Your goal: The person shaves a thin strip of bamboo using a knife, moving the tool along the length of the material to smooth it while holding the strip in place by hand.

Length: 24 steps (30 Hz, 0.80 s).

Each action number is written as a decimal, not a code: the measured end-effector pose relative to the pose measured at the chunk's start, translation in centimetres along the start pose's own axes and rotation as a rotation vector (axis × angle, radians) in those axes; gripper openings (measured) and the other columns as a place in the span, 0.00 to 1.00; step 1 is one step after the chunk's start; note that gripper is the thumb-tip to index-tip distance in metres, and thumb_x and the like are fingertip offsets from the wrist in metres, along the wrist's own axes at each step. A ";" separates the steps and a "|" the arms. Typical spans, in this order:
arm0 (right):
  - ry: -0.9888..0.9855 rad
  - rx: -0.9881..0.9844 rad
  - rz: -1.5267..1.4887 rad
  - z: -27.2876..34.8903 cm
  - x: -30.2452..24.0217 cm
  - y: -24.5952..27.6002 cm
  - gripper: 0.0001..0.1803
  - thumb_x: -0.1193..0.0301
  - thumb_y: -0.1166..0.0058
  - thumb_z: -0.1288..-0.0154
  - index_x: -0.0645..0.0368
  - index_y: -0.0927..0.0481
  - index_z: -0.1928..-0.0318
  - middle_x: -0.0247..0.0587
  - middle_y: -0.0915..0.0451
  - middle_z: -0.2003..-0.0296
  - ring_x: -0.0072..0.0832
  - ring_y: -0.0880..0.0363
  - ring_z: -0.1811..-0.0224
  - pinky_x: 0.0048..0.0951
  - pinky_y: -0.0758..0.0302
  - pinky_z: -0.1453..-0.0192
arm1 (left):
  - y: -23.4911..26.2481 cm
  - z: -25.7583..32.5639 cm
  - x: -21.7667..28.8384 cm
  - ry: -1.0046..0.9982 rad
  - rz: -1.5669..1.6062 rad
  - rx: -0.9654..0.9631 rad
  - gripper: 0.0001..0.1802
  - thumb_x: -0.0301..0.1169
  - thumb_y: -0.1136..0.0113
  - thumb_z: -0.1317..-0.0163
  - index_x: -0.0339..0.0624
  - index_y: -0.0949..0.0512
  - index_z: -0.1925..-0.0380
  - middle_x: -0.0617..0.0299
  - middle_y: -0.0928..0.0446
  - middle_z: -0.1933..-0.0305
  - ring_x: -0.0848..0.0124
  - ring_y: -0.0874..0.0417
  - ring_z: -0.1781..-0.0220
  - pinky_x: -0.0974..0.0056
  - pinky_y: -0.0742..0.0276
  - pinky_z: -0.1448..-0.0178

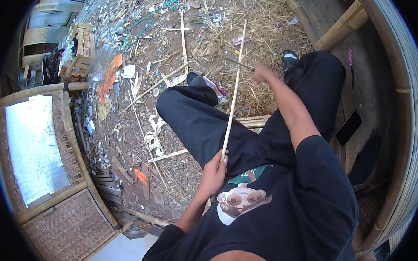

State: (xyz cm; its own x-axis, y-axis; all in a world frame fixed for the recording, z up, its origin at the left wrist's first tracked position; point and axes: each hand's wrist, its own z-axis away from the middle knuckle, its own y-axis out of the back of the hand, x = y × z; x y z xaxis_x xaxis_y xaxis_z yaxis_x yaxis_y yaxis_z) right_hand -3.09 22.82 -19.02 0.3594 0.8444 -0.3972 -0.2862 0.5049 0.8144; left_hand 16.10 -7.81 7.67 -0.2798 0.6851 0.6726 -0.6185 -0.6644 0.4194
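A long, pale bamboo strip (235, 92) slants away from my lap over the ground. My left hand (214, 172) is closed round its near end, close to my shirt, with the thumb lying along it. Farther out, my right hand (261, 74) grips a knife by its handle. The knife's thin dark blade (234, 62) points left and crosses the strip near its far end. Whether the blade cuts into the strip or only rests on it, I cannot tell.
Bamboo pieces (183, 37) and dry straw-like shavings (262, 45) litter the ground ahead. A phone (348, 127) and a pink-handled tool (351, 66) lie on the wooden bench at right. Bamboo posts (344, 25) stand beside it. A wooden crate (83, 52) sits far left, above a woven bamboo panel (70, 227).
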 end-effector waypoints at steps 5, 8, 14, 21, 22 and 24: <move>-0.072 -0.139 -0.132 4.8 -4.1 2.9 0.15 0.75 0.50 0.52 0.70 0.20 0.63 0.64 0.22 0.58 0.50 0.21 0.53 0.42 0.24 0.49 | 1.0 -0.8 0.6 0.358 0.680 -0.191 0.11 0.38 0.59 0.28 0.45 0.32 0.56 0.75 0.47 0.85 0.85 0.50 0.88 0.75 0.56 0.86; 0.031 -0.110 -0.114 7.7 -5.7 3.9 0.14 0.75 0.49 0.52 0.71 0.21 0.65 0.64 0.21 0.63 0.52 0.20 0.58 0.43 0.22 0.52 | 1.1 -1.5 0.6 0.359 0.713 -0.219 0.11 0.41 0.59 0.28 0.46 0.34 0.60 0.74 0.48 0.85 0.85 0.52 0.88 0.75 0.57 0.87; 0.172 -0.084 -0.109 10.3 -7.3 2.8 0.13 0.75 0.48 0.54 0.71 0.21 0.67 0.63 0.21 0.68 0.53 0.19 0.62 0.45 0.22 0.56 | 0.8 -2.2 -0.1 0.366 0.757 -0.220 0.11 0.40 0.59 0.28 0.45 0.34 0.62 0.74 0.48 0.86 0.85 0.52 0.90 0.75 0.58 0.88; 0.109 -0.160 -0.095 11.9 -8.3 3.2 0.11 0.75 0.48 0.52 0.69 0.21 0.67 0.60 0.20 0.68 0.53 0.19 0.63 0.45 0.22 0.56 | 0.4 -2.4 -0.1 0.359 0.743 -0.176 0.12 0.39 0.58 0.29 0.43 0.34 0.64 0.73 0.49 0.88 0.84 0.53 0.91 0.74 0.59 0.89; 0.106 -0.165 -0.091 11.7 -7.8 2.9 0.11 0.75 0.48 0.52 0.69 0.21 0.67 0.60 0.20 0.68 0.53 0.19 0.63 0.45 0.22 0.56 | 0.1 -2.3 0.1 0.359 0.723 -0.157 0.12 0.39 0.57 0.29 0.43 0.34 0.64 0.73 0.49 0.88 0.84 0.53 0.91 0.74 0.59 0.89; 0.095 -0.140 -0.066 9.9 -7.1 1.4 0.11 0.75 0.48 0.51 0.69 0.21 0.67 0.61 0.20 0.68 0.52 0.19 0.63 0.44 0.21 0.57 | 0.4 -2.7 0.1 0.356 0.718 -0.165 0.12 0.39 0.57 0.29 0.43 0.34 0.64 0.73 0.49 0.88 0.84 0.53 0.91 0.74 0.59 0.88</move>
State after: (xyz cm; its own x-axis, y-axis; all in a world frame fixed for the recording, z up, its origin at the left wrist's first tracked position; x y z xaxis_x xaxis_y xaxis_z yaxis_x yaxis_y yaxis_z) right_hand 2.78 15.76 -10.84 0.2979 0.8184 -0.4914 -0.3879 0.5741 0.7211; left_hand 13.90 -7.22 6.23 -0.8483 0.1815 0.4974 -0.2920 -0.9440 -0.1534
